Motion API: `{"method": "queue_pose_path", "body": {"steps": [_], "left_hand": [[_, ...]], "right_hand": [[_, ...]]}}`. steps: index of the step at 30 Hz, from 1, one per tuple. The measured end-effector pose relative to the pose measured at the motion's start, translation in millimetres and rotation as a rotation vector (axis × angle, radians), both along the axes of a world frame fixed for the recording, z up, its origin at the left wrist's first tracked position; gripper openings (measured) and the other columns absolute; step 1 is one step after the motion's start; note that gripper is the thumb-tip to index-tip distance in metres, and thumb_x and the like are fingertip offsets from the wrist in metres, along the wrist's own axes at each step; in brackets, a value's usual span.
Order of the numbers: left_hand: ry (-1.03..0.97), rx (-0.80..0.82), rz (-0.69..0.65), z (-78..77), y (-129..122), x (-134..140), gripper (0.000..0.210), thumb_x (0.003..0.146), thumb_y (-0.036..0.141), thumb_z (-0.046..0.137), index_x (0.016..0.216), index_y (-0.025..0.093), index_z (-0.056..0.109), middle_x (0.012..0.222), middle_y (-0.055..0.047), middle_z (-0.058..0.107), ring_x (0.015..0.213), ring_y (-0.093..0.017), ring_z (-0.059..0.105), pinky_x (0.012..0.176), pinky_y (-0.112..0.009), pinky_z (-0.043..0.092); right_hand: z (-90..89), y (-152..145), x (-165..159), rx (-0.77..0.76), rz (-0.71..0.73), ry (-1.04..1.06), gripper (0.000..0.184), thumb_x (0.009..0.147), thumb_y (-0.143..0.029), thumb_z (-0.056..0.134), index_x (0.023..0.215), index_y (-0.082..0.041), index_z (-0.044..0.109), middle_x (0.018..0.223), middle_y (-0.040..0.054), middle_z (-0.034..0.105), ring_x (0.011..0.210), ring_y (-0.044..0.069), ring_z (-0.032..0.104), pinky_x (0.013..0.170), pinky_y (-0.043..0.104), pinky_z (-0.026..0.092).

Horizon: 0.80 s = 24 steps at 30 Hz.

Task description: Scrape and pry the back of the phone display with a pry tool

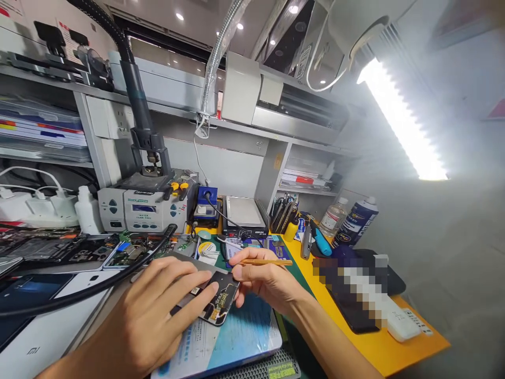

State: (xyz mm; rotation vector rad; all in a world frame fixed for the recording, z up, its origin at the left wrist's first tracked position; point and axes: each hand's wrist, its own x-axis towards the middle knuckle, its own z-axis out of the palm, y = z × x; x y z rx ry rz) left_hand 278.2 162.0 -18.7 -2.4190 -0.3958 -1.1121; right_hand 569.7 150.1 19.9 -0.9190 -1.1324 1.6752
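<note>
An opened phone part point(223, 300), dark with a bare circuit area and a small flex cable at its near end, lies tilted above a blue-and-white box point(252, 337). My left hand point(158, 310) holds it from the left, fingers stretched across its top; the thumb is mostly hidden. At its far right edge, my right hand point(264, 279) pinches a slim golden-brown tool point(270, 261) between thumb and index finger. The working tip is hidden by the fingers, so its exact kind is unclear. Other fingers of that hand sit by the phone's right side.
A hot-air rework station point(144, 208) stands behind, its black hose point(98, 284) crossing the left side. Circuit boards point(134, 252) and a white phone box point(51, 326) lie left. Bottles point(355, 221), a tool holder point(284, 213) and a dark phone point(347, 305) are at right.
</note>
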Motion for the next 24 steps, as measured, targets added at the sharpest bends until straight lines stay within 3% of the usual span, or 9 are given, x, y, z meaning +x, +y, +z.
{"method": "queue_pose_path", "body": {"steps": [6,12,14,16,20,24], "left_hand": [[-0.154,-0.113,-0.072,6.5,-5,10,0.056,0.109,-0.014,0.055,0.146,0.021,0.076,0.127,-0.008,0.093,0.121,-0.028,0.079,0.114,-0.049,0.059],[-0.344,-0.304,-0.160,22.3,1,8,0.044,0.119,-0.007,0.062,0.143,0.028,0.077,0.123,-0.002,0.092,0.113,-0.021,0.081,0.107,-0.039,0.067],[-0.387,-0.383,-0.168,26.8,0,7,0.041,0.121,-0.004,0.062,0.140,0.029,0.077,0.120,0.000,0.089,0.110,-0.019,0.082,0.103,-0.033,0.069],[-0.417,-0.455,-0.179,27.3,-1,8,0.036,0.123,0.000,0.060,0.135,0.030,0.076,0.118,0.001,0.087,0.107,-0.017,0.084,0.100,-0.028,0.069],[-0.443,-0.549,-0.221,18.0,-6,16,0.035,0.122,0.002,0.057,0.130,0.032,0.075,0.114,0.002,0.084,0.104,-0.014,0.086,0.099,-0.021,0.069],[-0.417,-0.602,-0.250,11.8,-8,18,0.040,0.119,0.000,0.058,0.131,0.033,0.077,0.113,0.005,0.084,0.104,-0.010,0.086,0.100,-0.016,0.068]], "right_hand": [[3.2,-2,4,0.057,-0.009,-0.027,0.049,0.072,-0.044,0.120,0.097,-0.021,0.085,0.073,-0.0020,0.079,0.063,0.022,0.082,0.056,0.030,0.066],[-1.5,8,10,0.119,-0.101,-0.084,0.051,0.073,-0.054,0.115,0.096,-0.021,0.083,0.077,0.0031,0.083,0.060,0.021,0.079,0.053,0.028,0.060],[-2.7,6,9,0.172,-0.143,-0.113,0.048,0.077,-0.053,0.114,0.099,-0.021,0.086,0.084,0.0054,0.087,0.068,0.022,0.083,0.058,0.029,0.062],[-4.7,2,7,0.235,-0.181,-0.140,0.042,0.082,-0.047,0.114,0.107,-0.023,0.090,0.100,0.0080,0.094,0.087,0.023,0.089,0.073,0.030,0.068],[-15.1,-9,4,0.518,-0.172,-0.295,0.041,0.091,-0.037,0.109,0.129,-0.028,0.095,0.136,0.0110,0.097,0.127,0.030,0.091,0.108,0.040,0.071],[-30.9,-14,0,0.866,-0.164,-0.537,0.035,0.107,-0.033,0.095,0.142,-0.030,0.093,0.140,0.0105,0.098,0.126,0.032,0.093,0.113,0.046,0.071]]}}
